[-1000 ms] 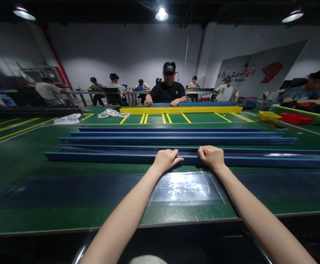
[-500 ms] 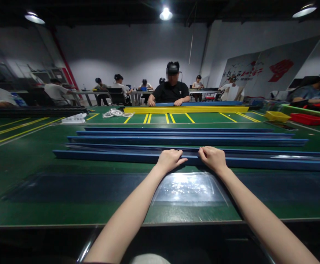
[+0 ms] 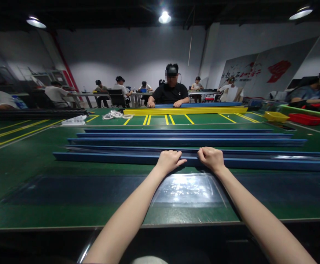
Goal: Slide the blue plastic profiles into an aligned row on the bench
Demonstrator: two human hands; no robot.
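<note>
Table (image 3: 33, 165), left grip (image 3: 170, 160), right grip (image 3: 211, 158) clasping rail (image 3: 107, 158)

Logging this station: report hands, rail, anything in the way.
Left hand and right hand curled over nearest long blue rail, side by side. Rail flat on green table. More blue rails close behind.

My left hand (image 3: 169, 160) and right hand (image 3: 210, 158) rest side by side on the nearest long blue plastic rail (image 3: 107, 158), further blue rails (image 3: 176, 140) behind it.

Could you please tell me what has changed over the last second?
Nothing visibly moved. The left hand and right hand keep their grip over the nearest blue strip, side by side; the other strips behind lie as before.
</note>
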